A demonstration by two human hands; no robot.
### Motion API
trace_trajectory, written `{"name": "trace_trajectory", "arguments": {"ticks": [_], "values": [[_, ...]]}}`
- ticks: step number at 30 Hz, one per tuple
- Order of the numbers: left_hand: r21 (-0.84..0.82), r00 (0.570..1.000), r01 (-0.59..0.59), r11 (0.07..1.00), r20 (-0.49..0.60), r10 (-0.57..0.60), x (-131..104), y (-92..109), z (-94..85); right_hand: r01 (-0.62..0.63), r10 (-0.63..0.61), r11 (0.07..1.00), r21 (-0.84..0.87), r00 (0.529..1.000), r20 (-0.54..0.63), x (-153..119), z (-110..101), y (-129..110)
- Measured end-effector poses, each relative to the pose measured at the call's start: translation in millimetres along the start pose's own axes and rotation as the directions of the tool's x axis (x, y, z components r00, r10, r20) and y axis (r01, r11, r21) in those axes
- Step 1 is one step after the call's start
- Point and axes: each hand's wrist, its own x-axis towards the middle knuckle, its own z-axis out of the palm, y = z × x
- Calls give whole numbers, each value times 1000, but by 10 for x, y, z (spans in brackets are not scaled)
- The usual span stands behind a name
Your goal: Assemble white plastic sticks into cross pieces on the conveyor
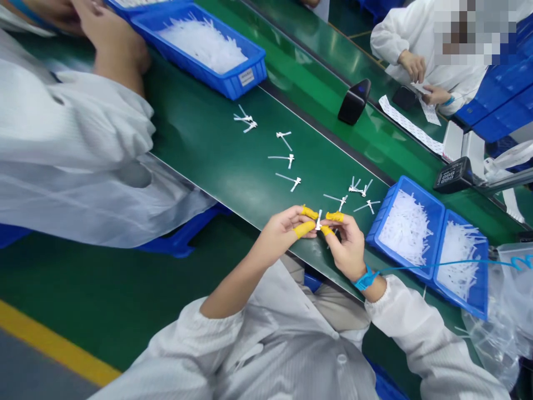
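A small white plastic piece with a thin translucent strip (319, 220) is held upright between my two hands, above the near edge of the green work surface (200, 144). My left hand (287, 230) pinches it from the left. From the other side, my right hand (346, 241) closes its thumb and fingertips on it. Yellow finger cots cover thumb and fingertips on both hands. Just beyond my fingers lie similar pieces with splayed strips (342, 202), (370, 206). Several more pieces (290, 161) are spread farther left. The exact grip of each finger is too small to make out.
To my right stand two blue bins (443, 236) of translucent strips, with a blue coiled cord (449, 261) crossing them from my wristband. A larger blue bin (239, 83) sits far left beside a co-worker's arm (120, 61). Across the belt, another person (416, 66) handles paper labels.
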Motion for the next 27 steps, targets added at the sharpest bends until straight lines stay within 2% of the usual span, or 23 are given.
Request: {"name": "trace_trajectory", "arguments": {"ticks": [4, 13, 18, 27], "values": [[72, 998, -45, 996, 44, 42, 19, 0, -29, -8, 9, 1000, -15, 1000, 15, -8, 1, -7], [146, 986, -161, 976, -12, 164, 40, -74, -37, -91, 89, 995, 50, 995, 49, 29, 34, 29], [176, 989, -141, 974, -23, 147, 8, -38, -14, -84, 76, 991, 106, 994, 74, 40, 15, 24], [241, 988, -140, 961, -26, 150, -1, -46, -14, -148, 144, 988, 44, 987, 69, 55, -4, 35]]}}
